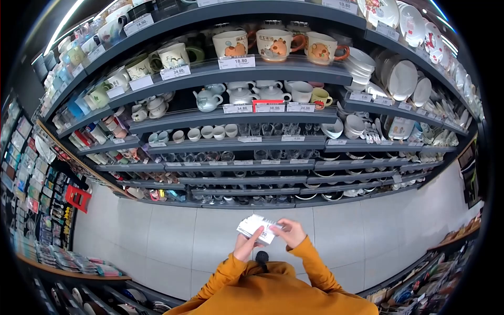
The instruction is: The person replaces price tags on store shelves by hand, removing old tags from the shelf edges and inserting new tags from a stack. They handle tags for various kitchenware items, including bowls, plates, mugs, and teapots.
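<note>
– Where is the stack of white cards (251,226) sitting?
– It's resting above the tiled floor (220,223), in front of the person's orange top (286,294), with the shelves (294,77) standing beyond on the far side.
– Why is it being held there?
– Probably for reading: the printed face is pointing up, and the edges are fanning out a little, which is likely making single cards easier to part.
– What is the left hand (245,247) doing?
– It's holding the stack from the near left, its thumb pressing on top; I can't tell how its hidden fingers are curling.
– And the right hand (292,232)?
– It's making a narrow pinch, touching the cards at their right edge.
– Why are price labels (236,62) lining the shelf fronts?
– Presumably they're marking the mugs (274,44) and teapots (209,100) standing just above them.
</note>
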{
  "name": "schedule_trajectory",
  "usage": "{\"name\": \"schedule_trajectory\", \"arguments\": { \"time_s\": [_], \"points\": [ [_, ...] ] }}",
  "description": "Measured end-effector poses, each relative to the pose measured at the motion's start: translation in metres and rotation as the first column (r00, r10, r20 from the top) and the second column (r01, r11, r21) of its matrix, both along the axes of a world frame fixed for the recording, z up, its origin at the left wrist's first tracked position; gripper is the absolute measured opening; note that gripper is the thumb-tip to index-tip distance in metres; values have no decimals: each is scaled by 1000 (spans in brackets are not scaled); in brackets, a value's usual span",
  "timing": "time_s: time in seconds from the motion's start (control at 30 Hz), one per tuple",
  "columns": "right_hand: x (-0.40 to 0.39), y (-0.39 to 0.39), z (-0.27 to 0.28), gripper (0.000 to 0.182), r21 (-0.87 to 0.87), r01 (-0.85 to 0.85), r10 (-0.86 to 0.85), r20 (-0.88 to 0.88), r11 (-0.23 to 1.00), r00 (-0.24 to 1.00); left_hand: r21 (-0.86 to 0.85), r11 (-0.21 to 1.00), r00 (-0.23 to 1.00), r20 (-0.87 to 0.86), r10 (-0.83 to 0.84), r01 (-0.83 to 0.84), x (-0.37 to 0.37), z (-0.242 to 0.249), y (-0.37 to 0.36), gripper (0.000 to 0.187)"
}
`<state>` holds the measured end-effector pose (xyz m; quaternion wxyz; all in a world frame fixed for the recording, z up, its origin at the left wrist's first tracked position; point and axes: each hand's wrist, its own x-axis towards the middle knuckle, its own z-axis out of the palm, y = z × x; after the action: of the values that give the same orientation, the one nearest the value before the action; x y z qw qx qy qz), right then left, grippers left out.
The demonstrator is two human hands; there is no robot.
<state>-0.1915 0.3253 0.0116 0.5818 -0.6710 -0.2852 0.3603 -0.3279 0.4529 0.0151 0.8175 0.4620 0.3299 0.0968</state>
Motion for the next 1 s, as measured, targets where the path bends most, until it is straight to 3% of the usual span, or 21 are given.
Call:
{"name": "schedule_trajectory", "arguments": {
  "time_s": [0.07, 0.13, 0.17, 0.27, 0.33, 0.57, 1.0],
  "points": [
    [22, -10, 9, 19, 22, 125, -126, 266, 992, 956, -57, 996, 993, 103, -64, 71, 5, 11, -1, 34],
    [52, -15, 67, 13, 300, 137, -141, -8, 944, 990, -76, 986, 979, 151, -137, 150, 9, 16, -2, 33],
    [67, -20, 99, 12, 257, 182, -164, -89, 949, 982, -83, 984, 975, 174, -140, 156, 10, 17, -5, 33],
    [94, -34, 171, 14, 320, 217, -254, 78, 922, 964, -142, 967, 968, 163, -189, 213, 12, 13, -9, 34],
    [101, -36, 196, 16, 346, 172, -215, 89, 922, 972, -187, 957, 970, 141, -199, 224, 10, 10, -15, 35],
    [109, -39, 224, 23, 342, 63, -138, 199, 937, 970, -279, 935, 975, 100, -198, 219, -2, -2, -23, 38],
    [118, -54, 229, 27, 307, 90, -172, 251, 947, 952, -257, 927, 962, 86, -260, 274, 16, 4, -23, 36]
  ]
}}
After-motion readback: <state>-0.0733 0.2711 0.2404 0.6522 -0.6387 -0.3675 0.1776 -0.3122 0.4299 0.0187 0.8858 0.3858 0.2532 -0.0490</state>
